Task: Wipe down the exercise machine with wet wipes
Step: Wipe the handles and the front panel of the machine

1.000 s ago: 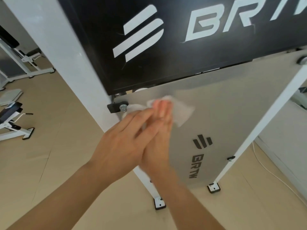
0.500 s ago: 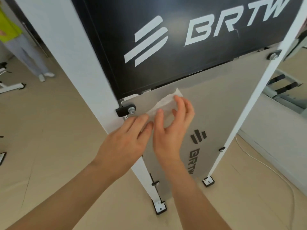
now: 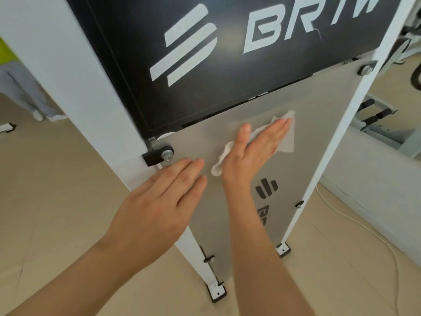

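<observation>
Most of the crumpled white wet wipe (image 3: 286, 142) is hidden under the right hand (image 3: 252, 153), whose straight fingers press it against the smooth matte grey panel (image 3: 319, 124); the left hand (image 3: 159, 201) rests flat and released beside it, below a black bracket (image 3: 155, 156); the glossy black panel (image 3: 227, 92) above is cut off.

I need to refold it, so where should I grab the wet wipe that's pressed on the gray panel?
Pinch the wet wipe at its crumpled end, which sticks out left of the right hand. Come from the left with the left hand, resting flat on the gray panel close by. That end is bunched and free; the rest lies flat under the right palm.
</observation>
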Action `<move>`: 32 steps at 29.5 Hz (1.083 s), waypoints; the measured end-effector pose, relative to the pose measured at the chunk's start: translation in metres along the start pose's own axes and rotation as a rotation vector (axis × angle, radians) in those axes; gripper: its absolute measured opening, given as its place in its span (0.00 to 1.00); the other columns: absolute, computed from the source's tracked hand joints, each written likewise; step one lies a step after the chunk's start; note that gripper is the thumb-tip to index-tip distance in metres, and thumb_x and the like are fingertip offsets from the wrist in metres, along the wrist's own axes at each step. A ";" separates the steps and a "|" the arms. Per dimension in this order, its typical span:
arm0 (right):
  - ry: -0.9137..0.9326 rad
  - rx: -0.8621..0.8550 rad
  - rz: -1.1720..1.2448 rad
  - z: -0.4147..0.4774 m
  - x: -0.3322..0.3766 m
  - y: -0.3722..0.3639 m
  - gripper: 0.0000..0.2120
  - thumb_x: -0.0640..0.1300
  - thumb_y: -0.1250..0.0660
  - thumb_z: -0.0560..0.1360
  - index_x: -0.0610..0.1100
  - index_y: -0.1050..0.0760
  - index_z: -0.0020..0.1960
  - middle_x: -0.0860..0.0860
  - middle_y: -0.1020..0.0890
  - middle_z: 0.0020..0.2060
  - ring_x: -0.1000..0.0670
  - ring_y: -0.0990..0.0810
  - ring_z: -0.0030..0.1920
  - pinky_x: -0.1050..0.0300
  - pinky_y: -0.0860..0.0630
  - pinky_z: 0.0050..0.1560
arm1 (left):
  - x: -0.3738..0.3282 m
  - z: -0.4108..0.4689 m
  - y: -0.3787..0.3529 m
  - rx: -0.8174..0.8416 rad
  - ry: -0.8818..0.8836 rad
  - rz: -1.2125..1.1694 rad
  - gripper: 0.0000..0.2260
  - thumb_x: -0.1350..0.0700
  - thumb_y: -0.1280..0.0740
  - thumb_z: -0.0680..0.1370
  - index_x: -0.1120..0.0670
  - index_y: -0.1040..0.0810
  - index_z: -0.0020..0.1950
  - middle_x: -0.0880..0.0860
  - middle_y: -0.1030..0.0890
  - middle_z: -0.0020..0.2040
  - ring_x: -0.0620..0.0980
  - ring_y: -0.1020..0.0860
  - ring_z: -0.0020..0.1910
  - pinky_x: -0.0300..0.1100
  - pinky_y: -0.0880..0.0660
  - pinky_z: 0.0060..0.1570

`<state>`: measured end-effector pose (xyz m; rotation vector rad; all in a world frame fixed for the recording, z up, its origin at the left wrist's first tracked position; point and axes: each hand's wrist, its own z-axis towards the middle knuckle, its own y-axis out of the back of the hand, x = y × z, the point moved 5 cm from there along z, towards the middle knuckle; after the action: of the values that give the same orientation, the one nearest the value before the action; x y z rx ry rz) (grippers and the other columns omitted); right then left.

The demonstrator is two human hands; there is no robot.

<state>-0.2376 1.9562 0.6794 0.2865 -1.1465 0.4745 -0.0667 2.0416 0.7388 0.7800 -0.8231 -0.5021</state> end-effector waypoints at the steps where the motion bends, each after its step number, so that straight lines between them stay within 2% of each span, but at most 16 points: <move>1: -0.023 0.006 -0.004 -0.010 0.004 -0.004 0.36 0.62 0.55 0.81 0.40 0.59 0.79 0.44 0.56 0.79 0.49 0.59 0.79 0.55 0.62 0.77 | 0.001 0.004 -0.004 -0.023 0.022 0.005 0.19 0.68 0.45 0.78 0.61 0.26 0.67 0.62 0.28 0.69 0.60 0.27 0.66 0.50 0.32 0.63; 3: 0.107 0.116 -0.040 -0.037 0.017 -0.011 0.32 0.54 0.52 0.83 0.41 0.61 0.79 0.47 0.60 0.79 0.49 0.60 0.79 0.52 0.63 0.77 | -0.001 0.013 -0.010 -0.065 0.054 -0.012 0.25 0.69 0.39 0.75 0.59 0.30 0.72 0.62 0.30 0.71 0.61 0.29 0.67 0.53 0.30 0.64; 5: 0.389 0.276 -0.159 -0.061 0.019 -0.006 0.31 0.54 0.53 0.83 0.43 0.63 0.79 0.49 0.60 0.79 0.47 0.59 0.79 0.47 0.59 0.78 | -0.013 0.026 -0.018 -0.097 0.034 -0.065 0.30 0.69 0.36 0.72 0.55 0.33 0.74 0.63 0.31 0.72 0.62 0.29 0.67 0.54 0.28 0.63; 7: 0.612 0.348 -0.259 -0.046 0.001 0.008 0.29 0.56 0.57 0.84 0.47 0.63 0.79 0.50 0.55 0.79 0.48 0.57 0.79 0.47 0.55 0.78 | -0.025 0.035 -0.028 -0.109 0.024 -0.068 0.28 0.68 0.36 0.72 0.54 0.32 0.72 0.63 0.30 0.71 0.61 0.28 0.67 0.52 0.31 0.65; 8: 0.656 0.330 -0.289 -0.026 -0.012 0.016 0.29 0.56 0.57 0.84 0.46 0.60 0.80 0.48 0.52 0.79 0.49 0.57 0.79 0.48 0.54 0.77 | -0.030 0.040 -0.035 -0.106 0.037 -0.051 0.27 0.67 0.37 0.73 0.54 0.31 0.72 0.62 0.30 0.71 0.61 0.28 0.68 0.51 0.33 0.67; 10: 0.577 0.211 -0.314 0.038 -0.041 0.033 0.31 0.58 0.55 0.83 0.38 0.53 0.79 0.40 0.48 0.78 0.47 0.54 0.78 0.43 0.52 0.77 | -0.042 0.051 -0.050 -0.090 0.079 -0.003 0.22 0.64 0.42 0.77 0.54 0.29 0.71 0.60 0.30 0.72 0.59 0.29 0.69 0.53 0.35 0.70; 12: 0.404 0.143 -0.281 0.089 -0.061 0.046 0.38 0.62 0.54 0.81 0.33 0.52 0.77 0.36 0.50 0.77 0.44 0.56 0.78 0.38 0.52 0.76 | -0.055 0.064 -0.066 -0.079 0.125 0.067 0.21 0.60 0.46 0.79 0.54 0.28 0.71 0.58 0.31 0.73 0.57 0.30 0.70 0.55 0.38 0.71; 15: 0.392 0.190 -0.181 0.073 -0.056 0.041 0.36 0.61 0.57 0.82 0.35 0.56 0.78 0.39 0.56 0.78 0.43 0.58 0.79 0.38 0.57 0.77 | -0.069 0.080 -0.086 -0.142 0.209 0.170 0.21 0.59 0.44 0.78 0.55 0.27 0.70 0.57 0.31 0.73 0.56 0.31 0.70 0.56 0.39 0.71; 19: 0.870 0.266 -0.277 0.025 -0.065 0.026 0.29 0.56 0.60 0.83 0.45 0.58 0.80 0.50 0.57 0.79 0.48 0.55 0.79 0.45 0.60 0.76 | -0.073 0.082 -0.103 -0.265 0.285 0.208 0.19 0.57 0.41 0.78 0.58 0.27 0.69 0.57 0.32 0.73 0.56 0.33 0.71 0.56 0.40 0.72; 21: 1.075 0.195 -0.376 0.044 -0.082 0.028 0.29 0.59 0.59 0.82 0.48 0.57 0.80 0.50 0.55 0.79 0.51 0.55 0.79 0.49 0.53 0.76 | -0.076 0.077 -0.114 -0.325 0.285 0.264 0.21 0.58 0.41 0.77 0.56 0.28 0.70 0.58 0.33 0.74 0.56 0.35 0.73 0.57 0.41 0.72; 22: 1.104 0.165 -0.393 0.064 -0.085 0.031 0.30 0.60 0.59 0.82 0.48 0.56 0.80 0.50 0.52 0.79 0.51 0.54 0.79 0.48 0.48 0.74 | -0.078 0.075 -0.121 -0.344 0.309 0.288 0.22 0.58 0.41 0.77 0.55 0.28 0.71 0.58 0.34 0.74 0.57 0.36 0.74 0.57 0.40 0.72; 23: 1.040 0.150 -0.381 0.089 -0.085 0.034 0.31 0.61 0.59 0.82 0.47 0.54 0.80 0.49 0.51 0.79 0.51 0.53 0.79 0.46 0.45 0.73 | -0.081 0.076 -0.129 -0.349 0.331 0.308 0.23 0.58 0.41 0.76 0.55 0.28 0.72 0.59 0.35 0.75 0.57 0.37 0.75 0.58 0.40 0.72; 25: 0.834 0.069 -0.296 0.119 -0.081 0.045 0.33 0.62 0.62 0.81 0.44 0.53 0.79 0.47 0.50 0.79 0.49 0.54 0.79 0.44 0.49 0.76 | -0.094 0.075 -0.143 -0.403 0.373 0.338 0.23 0.56 0.41 0.76 0.55 0.30 0.73 0.59 0.36 0.75 0.57 0.39 0.75 0.59 0.41 0.72; 27: 0.791 0.031 -0.233 0.108 -0.073 0.038 0.33 0.62 0.59 0.80 0.44 0.51 0.79 0.46 0.48 0.79 0.47 0.52 0.79 0.41 0.51 0.76 | -0.097 0.075 -0.155 -0.439 0.402 0.370 0.24 0.55 0.41 0.78 0.57 0.31 0.74 0.59 0.37 0.76 0.57 0.39 0.76 0.59 0.42 0.72; 30: 1.189 0.045 -0.265 0.060 -0.080 0.025 0.30 0.58 0.55 0.81 0.46 0.45 0.78 0.46 0.43 0.78 0.47 0.45 0.78 0.41 0.44 0.74 | -0.099 0.073 -0.169 -0.500 0.411 0.445 0.23 0.53 0.43 0.79 0.59 0.32 0.74 0.59 0.37 0.76 0.56 0.39 0.75 0.59 0.41 0.72; 32: 1.385 0.060 -0.346 0.071 -0.097 0.028 0.30 0.59 0.53 0.80 0.47 0.44 0.78 0.47 0.42 0.78 0.47 0.42 0.77 0.43 0.39 0.71 | -0.102 0.073 -0.179 -0.553 0.404 0.481 0.24 0.52 0.43 0.79 0.59 0.32 0.74 0.59 0.37 0.76 0.57 0.38 0.75 0.59 0.40 0.72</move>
<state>-0.3407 1.9278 0.6175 0.1362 0.2693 0.2810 -0.2035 1.9681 0.5854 0.1443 -0.4343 -0.1142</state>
